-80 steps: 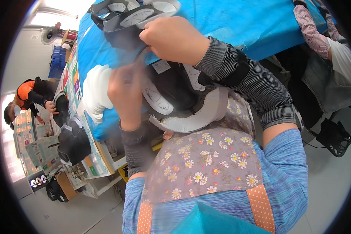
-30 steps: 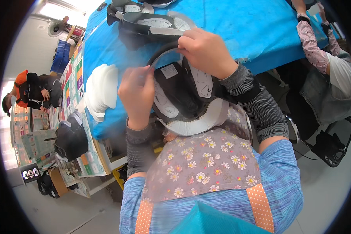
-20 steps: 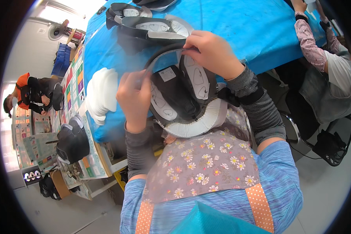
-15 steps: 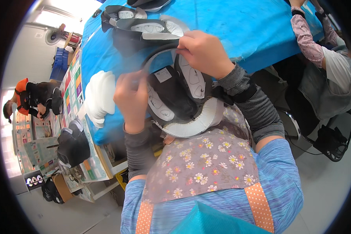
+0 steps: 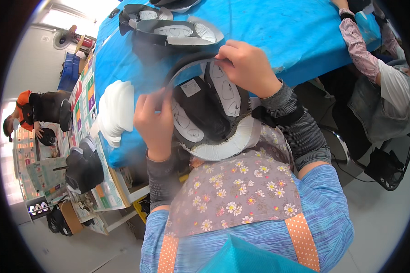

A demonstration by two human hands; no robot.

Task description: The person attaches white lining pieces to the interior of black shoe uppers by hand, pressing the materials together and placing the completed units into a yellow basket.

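A black padded liner (image 5: pixel 204 111), bowl-shaped like the inside of a helmet, rests against my apron at the table's near edge. White side panels (image 5: pixel 225 93) with line drawings and a white padded band (image 5: pixel 225 146) line its inside. My left hand (image 5: pixel 154 125) is closed on the left of its curved far rim, fingertips partly hidden. On the right of the same rim, my right hand (image 5: pixel 249 68) pinches the edge between thumb and fingers. The thin rim strip arches between both hands.
Similar liners (image 5: pixel 180 34) lie farther back on the blue-covered table (image 5: pixel 264 27). White pads (image 5: pixel 116 111) are stacked at the left. A side table holds black items (image 5: pixel 84 168); beyond it stands a person in orange (image 5: pixel 25 111). Another person (image 5: pixel 392 95) sits at right.
My right hand has shifted slightly right and down along with the rim, and more of the arched strip shows. My left hand stays near the same place, fingers slightly shifted.
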